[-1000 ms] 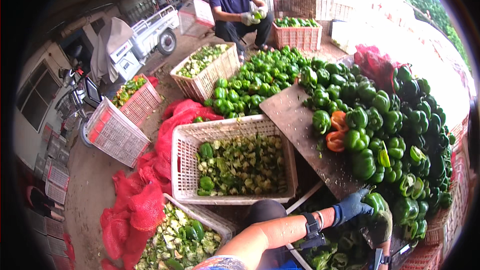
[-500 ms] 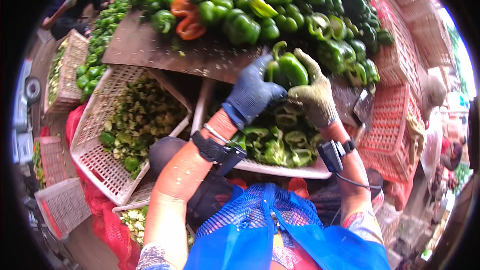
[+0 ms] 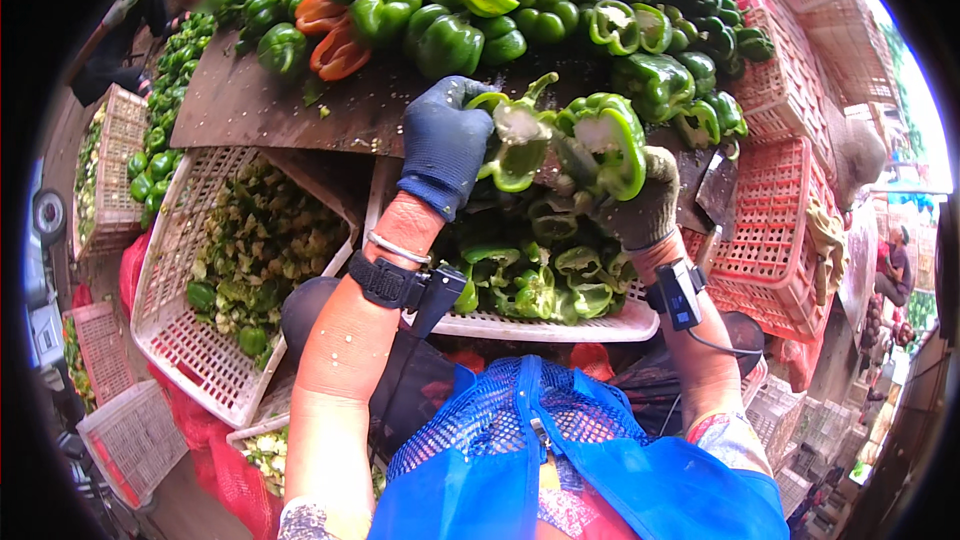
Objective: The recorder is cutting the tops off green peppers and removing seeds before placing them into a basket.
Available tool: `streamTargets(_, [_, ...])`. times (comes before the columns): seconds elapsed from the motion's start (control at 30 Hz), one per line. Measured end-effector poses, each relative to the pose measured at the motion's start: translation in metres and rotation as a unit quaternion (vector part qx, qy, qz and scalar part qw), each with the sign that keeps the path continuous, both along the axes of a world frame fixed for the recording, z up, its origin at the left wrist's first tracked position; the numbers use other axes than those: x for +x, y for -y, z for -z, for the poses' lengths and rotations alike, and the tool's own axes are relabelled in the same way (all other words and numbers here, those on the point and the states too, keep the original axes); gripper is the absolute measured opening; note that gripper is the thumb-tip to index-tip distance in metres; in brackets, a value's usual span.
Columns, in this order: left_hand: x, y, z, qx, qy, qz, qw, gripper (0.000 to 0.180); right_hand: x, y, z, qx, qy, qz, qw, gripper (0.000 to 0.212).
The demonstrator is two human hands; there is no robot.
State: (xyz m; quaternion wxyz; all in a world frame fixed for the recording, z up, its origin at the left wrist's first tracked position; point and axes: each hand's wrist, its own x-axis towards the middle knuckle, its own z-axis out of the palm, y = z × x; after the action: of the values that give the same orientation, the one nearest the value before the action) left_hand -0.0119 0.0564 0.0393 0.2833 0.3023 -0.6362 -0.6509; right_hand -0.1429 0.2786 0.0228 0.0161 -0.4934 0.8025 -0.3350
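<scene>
My left hand, in a blue glove, is closed on one piece of a split green bell pepper, which has the stem and pale seed core on it. The other pepper half is in my right hand, in a greyish glove, its white inside turned toward me. A gap shows between the two pieces. Below them a white crate holds many opened green pepper halves. Beyond my hands whole green peppers are heaped on a brown board, with orange-red pepper pieces among them.
At the left a pale crate holds pepper cores and scraps. A broad metal blade lies at the board's right end. Red crates stand at the right, and red mesh sacks lie at lower left. Another person is at far left.
The whole green pepper between my hands has come apart into two pieces. My hands have moved apart, each with a piece, and the view has shifted slightly.
</scene>
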Motion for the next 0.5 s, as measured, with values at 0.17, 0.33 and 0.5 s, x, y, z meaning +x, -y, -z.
streamTargets(0.17, [-0.006,0.032,0.02,-0.12,0.026,-0.072,0.99,0.026,0.002,-0.019,-0.019,-0.164,0.594,-0.068,0.785,0.056])
streamTargets(0.33, [-0.001,-0.009,-0.026,-0.545,0.094,-0.087,0.828,0.066,0.018,-0.016,-0.047,-0.278,0.85,-0.01,0.447,0.06])
streamTargets(0.5, [0.012,-0.064,-0.029,-0.448,0.106,0.133,0.878,0.049,0.055,-0.002,-0.042,-0.254,0.814,0.009,0.523,0.047])
